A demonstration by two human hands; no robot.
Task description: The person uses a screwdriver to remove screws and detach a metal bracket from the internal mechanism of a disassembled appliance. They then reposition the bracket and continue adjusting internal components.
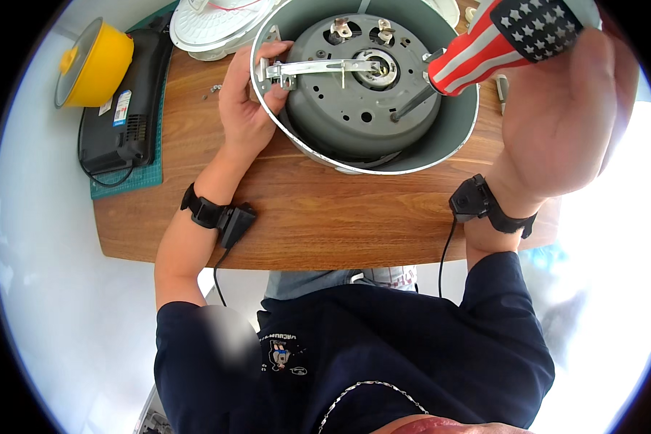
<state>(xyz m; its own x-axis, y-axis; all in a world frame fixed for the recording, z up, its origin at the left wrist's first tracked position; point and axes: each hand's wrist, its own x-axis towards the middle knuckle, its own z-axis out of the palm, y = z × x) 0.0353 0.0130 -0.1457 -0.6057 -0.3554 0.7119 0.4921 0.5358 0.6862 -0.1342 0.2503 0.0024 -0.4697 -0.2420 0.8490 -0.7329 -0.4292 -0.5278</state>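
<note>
A round grey appliance body [318, 148] lies open side up on the wooden table [318, 217], showing a grey inner plate [354, 108] with holes and a metal bracket [318, 69] across it. My left hand [246, 94] grips the body's left rim beside the bracket's end. My right hand [564, 108] holds a screwdriver [499, 43] with a red, white and blue star-and-stripe handle. Its dark shaft points down-left, and the tip [396, 116] rests on the inner plate. Black wrist straps with cables sit on both forearms.
At the table's left end a black appliance [126, 108] rests on a green cutting mat [134, 177], with a yellow pot [94, 61] beside it. A white round lid [217, 29] lies at the far edge. Small screws [215, 89] lie left of my left hand.
</note>
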